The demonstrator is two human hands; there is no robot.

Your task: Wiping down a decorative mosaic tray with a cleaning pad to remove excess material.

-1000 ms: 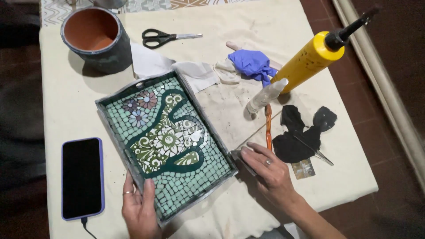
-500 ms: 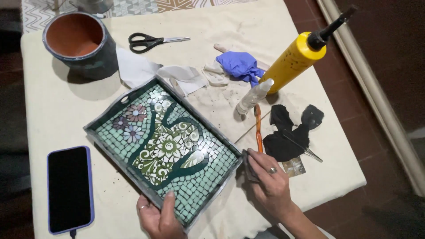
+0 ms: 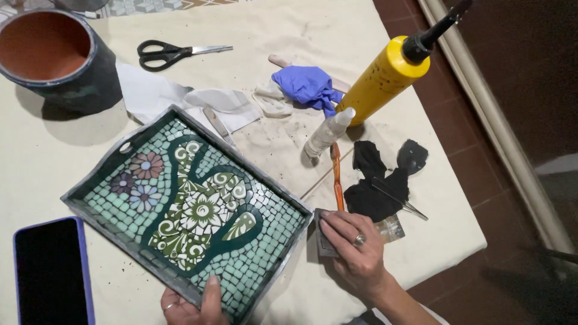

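Observation:
A rectangular tray (image 3: 90, 180) with a green, white and flowered mosaic inside lies tilted on the cloth-covered table. My left hand (image 3: 191, 304) grips its near edge, thumb resting on the tiles. My right hand (image 3: 355, 250), a ring on one finger, presses a small grey block (image 3: 321, 241) against the tray's right corner. An orange-handled tool (image 3: 336, 174) lies just beyond that hand.
A phone (image 3: 51, 271) lies at the near left. A clay-coloured pot (image 3: 57, 54), black scissors (image 3: 171, 53), a blue glove (image 3: 307, 84), a yellow bottle (image 3: 388, 75), a small clear bottle (image 3: 328, 132), black rags (image 3: 376, 180) and tweezers (image 3: 400, 201) surround the tray. The table edge (image 3: 463, 180) runs along the right.
The tray has turned and slid left on the table. My left hand shifted along its near edge. My right hand has come up against the tray's right corner with the grey block.

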